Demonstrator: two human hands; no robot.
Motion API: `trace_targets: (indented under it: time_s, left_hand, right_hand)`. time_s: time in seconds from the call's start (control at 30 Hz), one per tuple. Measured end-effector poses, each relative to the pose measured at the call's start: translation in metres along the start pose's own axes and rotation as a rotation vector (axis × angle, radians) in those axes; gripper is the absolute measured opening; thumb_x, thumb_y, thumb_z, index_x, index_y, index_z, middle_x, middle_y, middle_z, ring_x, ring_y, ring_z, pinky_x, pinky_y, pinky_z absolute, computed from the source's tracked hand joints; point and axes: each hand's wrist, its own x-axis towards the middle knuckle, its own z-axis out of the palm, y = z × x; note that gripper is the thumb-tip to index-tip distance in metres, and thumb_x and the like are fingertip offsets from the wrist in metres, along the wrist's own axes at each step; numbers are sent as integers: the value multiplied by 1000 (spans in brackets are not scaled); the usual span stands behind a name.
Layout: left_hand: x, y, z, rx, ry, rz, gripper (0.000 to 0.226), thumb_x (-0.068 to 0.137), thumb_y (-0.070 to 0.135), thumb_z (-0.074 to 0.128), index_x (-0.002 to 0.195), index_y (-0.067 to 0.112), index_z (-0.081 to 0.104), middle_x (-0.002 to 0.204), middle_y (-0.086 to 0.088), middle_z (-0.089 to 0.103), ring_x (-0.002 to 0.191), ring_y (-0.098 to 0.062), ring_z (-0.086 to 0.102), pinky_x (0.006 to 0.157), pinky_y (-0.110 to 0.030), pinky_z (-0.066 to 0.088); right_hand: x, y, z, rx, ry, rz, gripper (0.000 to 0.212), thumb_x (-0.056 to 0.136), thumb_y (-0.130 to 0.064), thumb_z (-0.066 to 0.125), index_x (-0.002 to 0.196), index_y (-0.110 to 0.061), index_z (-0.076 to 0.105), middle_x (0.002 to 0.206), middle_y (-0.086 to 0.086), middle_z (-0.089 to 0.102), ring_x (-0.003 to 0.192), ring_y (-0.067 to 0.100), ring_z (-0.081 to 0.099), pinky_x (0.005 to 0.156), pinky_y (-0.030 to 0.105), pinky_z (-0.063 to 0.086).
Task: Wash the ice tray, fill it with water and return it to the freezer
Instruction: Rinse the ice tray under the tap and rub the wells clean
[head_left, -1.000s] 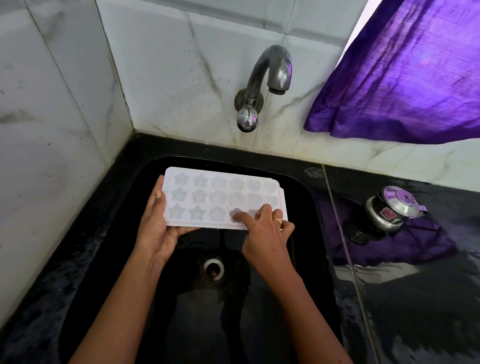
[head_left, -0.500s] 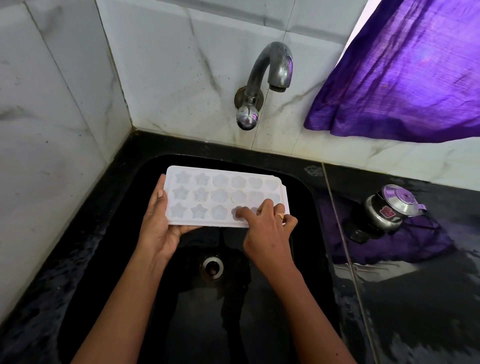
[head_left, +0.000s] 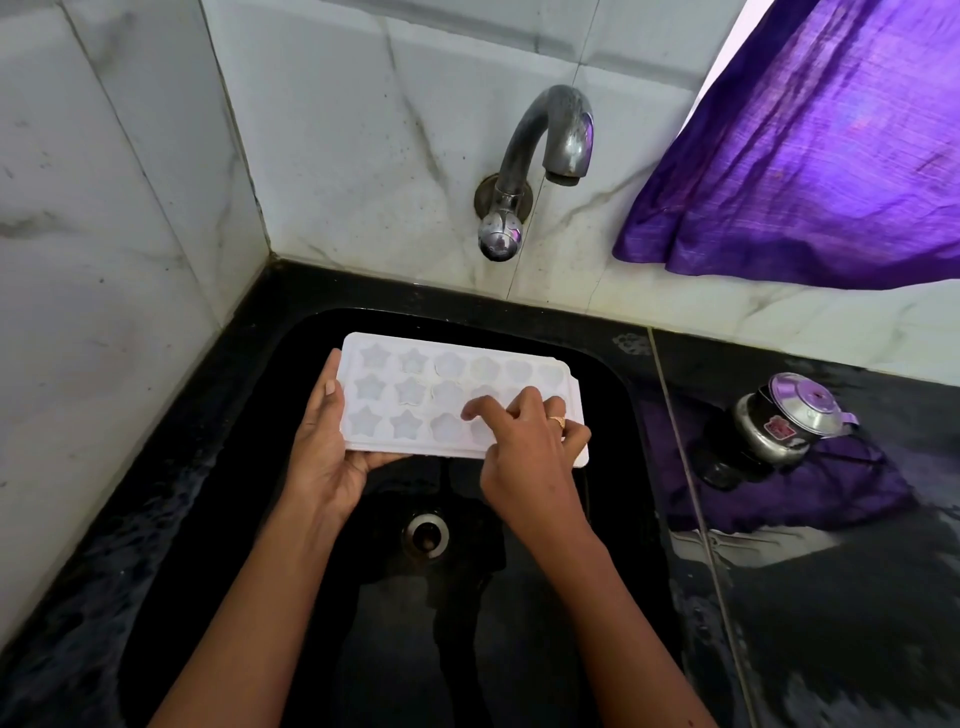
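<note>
Walls (head_left: 363, 130): white marble tiles, meeting far left.
Curtain (head_left: 805, 156): purple, hanging far right.
Counter (head_left: 831, 623): black, gleaming right.

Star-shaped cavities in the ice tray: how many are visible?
6 star-shaped cavities, in the two leftmost columns of the ice tray, three rows each, beside the left hand. The right hand covers some cavities, so more could be hidden.
</note>
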Motion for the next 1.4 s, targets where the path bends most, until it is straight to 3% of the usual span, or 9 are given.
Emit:
trace_targets:
  time_s: [0.33, 0.53, 0.73, 0.97, 1.23, 1.4]
  left_hand:
    - [-3, 2, 4, -26, -16, 1, 25, 99, 32, 37, 116, 42, 52, 108, 11, 63, 93, -16, 65, 53, -40, 58]
    - [-3, 3, 3, -22, -11, 11, 26, 99, 33, 37, 118, 41, 52, 118, 6, 61, 98, -18, 64, 54, -40, 58]
    - [-3, 0, 2, -11, -20, 13, 35, 99, 35, 37, 134, 37, 45, 134, 1, 55, 103, -21, 63, 57, -41, 58]
    - [-1, 2, 0, -9, -8, 19, 34, 99, 35, 38, 132, 38, 47, 129, 2, 59, 100, -19, 65, 57, -42, 58]
    - [-1, -2, 0, -36, -16, 10, 35, 99, 34, 37, 133, 36, 46, 118, 6, 63, 95, -17, 68, 56, -41, 58]
    - [-1, -6, 2, -62, -25, 8, 31, 99, 31, 37, 127, 38, 50, 112, 7, 64, 87, -15, 70, 56, -40, 59]
  right_hand:
    - [1, -12, 7, -8, -196, -16, 60, 80, 3, 39, 127, -34, 46, 116, 4, 37, 114, 24, 29, 94, 36, 16]
    - [0, -8, 6, -65, -167, -11, 62, 80, 2, 41, 127, -38, 45, 106, 1, 32, 110, 24, 30, 86, 36, 14]
    - [1, -12, 10, -37, -162, 7, 62, 80, 2, 41, 127, -37, 44, 115, 3, 34, 112, 23, 28, 88, 36, 14]
    - [-3, -10, 9, -57, -200, -23, 61, 82, 0, 40, 131, -37, 41, 113, 4, 35, 111, 24, 30, 90, 38, 17]
    - [3, -15, 1, 6, -129, -48, 61, 81, 4, 39, 127, -36, 47, 99, -2, 27, 104, 19, 29, 80, 31, 8]
    - [3, -29, 4, -55, -200, -127, 57, 84, -4, 41, 133, -35, 45, 113, 6, 35, 115, 28, 28, 91, 40, 16]
